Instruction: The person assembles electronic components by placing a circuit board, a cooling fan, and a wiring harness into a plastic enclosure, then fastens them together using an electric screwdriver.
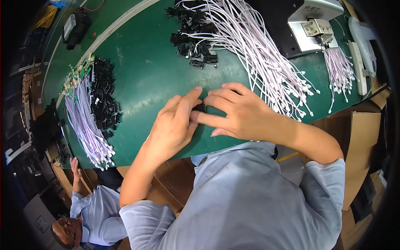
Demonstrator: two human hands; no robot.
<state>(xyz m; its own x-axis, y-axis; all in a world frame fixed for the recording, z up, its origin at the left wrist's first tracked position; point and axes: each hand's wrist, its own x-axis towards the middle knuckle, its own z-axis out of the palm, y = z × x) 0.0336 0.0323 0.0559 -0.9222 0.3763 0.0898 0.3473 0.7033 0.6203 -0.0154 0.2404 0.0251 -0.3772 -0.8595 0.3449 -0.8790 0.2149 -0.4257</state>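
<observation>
My left hand [174,123] and my right hand [237,110] meet over the green table [150,71], fingers pressed together around a small black part [199,108] that is mostly hidden between them. Both hands grip it flat against the table near the front edge. A large bundle of white wires with small connectors [258,54] lies just beyond my right hand. A heap of black connector parts [193,37] sits further back.
At the table's left lie a bundle of pale violet wires [85,121] and a pile of black parts [104,100]. A metal press machine [310,25] stands at the back right with more wires [339,71]. Another person [89,212] sits at lower left. Cardboard boxes [360,141] stand at right.
</observation>
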